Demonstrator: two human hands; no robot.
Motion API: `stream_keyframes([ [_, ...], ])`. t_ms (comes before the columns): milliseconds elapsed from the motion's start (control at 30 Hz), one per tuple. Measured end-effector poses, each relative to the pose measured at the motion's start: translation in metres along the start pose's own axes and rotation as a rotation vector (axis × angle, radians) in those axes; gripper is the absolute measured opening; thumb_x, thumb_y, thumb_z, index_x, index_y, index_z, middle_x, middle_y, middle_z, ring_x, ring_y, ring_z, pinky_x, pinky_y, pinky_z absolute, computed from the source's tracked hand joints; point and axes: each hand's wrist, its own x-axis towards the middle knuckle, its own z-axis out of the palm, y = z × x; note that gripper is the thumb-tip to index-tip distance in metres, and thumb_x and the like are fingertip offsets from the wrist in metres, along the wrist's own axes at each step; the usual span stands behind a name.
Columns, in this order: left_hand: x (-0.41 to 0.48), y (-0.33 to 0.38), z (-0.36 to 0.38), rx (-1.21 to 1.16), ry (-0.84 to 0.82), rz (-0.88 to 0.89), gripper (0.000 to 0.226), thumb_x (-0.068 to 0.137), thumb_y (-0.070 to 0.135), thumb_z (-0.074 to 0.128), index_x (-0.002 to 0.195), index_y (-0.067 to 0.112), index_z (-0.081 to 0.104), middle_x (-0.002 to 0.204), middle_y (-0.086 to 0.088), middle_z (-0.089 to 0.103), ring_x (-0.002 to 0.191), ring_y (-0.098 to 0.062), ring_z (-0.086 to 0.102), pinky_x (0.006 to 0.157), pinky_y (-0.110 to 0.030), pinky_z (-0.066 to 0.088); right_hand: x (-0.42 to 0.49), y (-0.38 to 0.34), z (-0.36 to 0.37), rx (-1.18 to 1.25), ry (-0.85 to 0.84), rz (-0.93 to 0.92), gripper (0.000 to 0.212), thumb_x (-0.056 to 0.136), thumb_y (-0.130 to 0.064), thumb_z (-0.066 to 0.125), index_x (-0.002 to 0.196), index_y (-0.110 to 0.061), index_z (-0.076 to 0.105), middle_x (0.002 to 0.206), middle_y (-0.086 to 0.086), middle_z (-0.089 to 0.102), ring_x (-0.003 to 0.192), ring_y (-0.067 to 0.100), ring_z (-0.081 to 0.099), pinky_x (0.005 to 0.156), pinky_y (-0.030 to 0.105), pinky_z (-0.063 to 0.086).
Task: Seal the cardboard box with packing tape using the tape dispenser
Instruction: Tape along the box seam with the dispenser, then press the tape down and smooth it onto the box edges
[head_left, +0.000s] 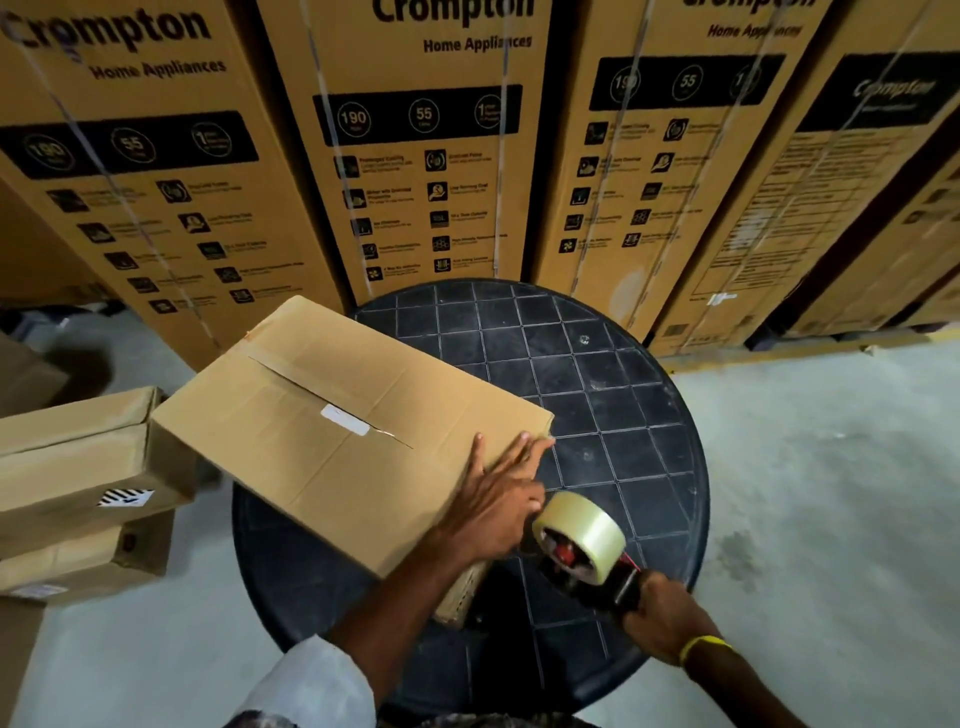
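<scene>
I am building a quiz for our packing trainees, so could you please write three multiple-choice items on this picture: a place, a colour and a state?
1. Where does the cardboard box rest? A on the floor; B on the round black table; C on a shelf.
2. What colour is the wristband on the right wrist? A yellow; B blue; C white.
3. What is the left hand doing? A lying flat on the box; B pulling a flap open; C hanging idle.
Answers: B, the box lies on the tabletop; A, the band is yellow; A, straight fingers rest on the box top while the right hand grips the tape dispenser.
</scene>
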Motion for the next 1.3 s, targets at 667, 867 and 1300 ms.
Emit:
stream_keyframes([
  [667,0.009,-0.004,-0.007,-0.229,-0.136,-0.071,0.016,0.098,0.038,0.053,0.089,0.031,0.065,0.167,0.021,0.001,0.154,-0.008,-0.018,0.117,-0.061,-0.023,0.053,-0.014,0.054,0.482,-0.217,0.397,0.06,0.09,-0.057,0.064,0.128,-0.011,0.06,0.117,0.015,0.067,0.102,0.032,0.066,0.087,0.038,0.053],
  [867,0.011,-0.007,-0.003,-0.216,-0.138,-0.065,0.014,0.099,0.035,0.054,0.091,0.032,0.065,0.167,0.022,-0.001,0.153,-0.007,-0.02,0.117,-0.061,-0.023,0.02,-0.064,0.036,1.06,-0.091,0.116,0.084,0.056,-0.083,0.073,0.103,-0.013,0.077,0.102,0.005,0.079,0.096,0.024,0.074,0.084,0.041,0.06],
  [1300,0.001,-0.018,-0.004,-0.174,-0.056,0.017,0.083,0.101,0.061,0.038,0.158,0.039,-0.019,0.162,0.007,-0.037,0.151,-0.015,-0.031,0.122,-0.045,-0.015,0.019,-0.11,0.049,1.546,-0.196,0.109,0.018,0.092,-0.016,0.068,0.076,-0.015,0.075,0.07,-0.001,0.069,0.055,0.009,0.059,0.06,0.027,0.045],
])
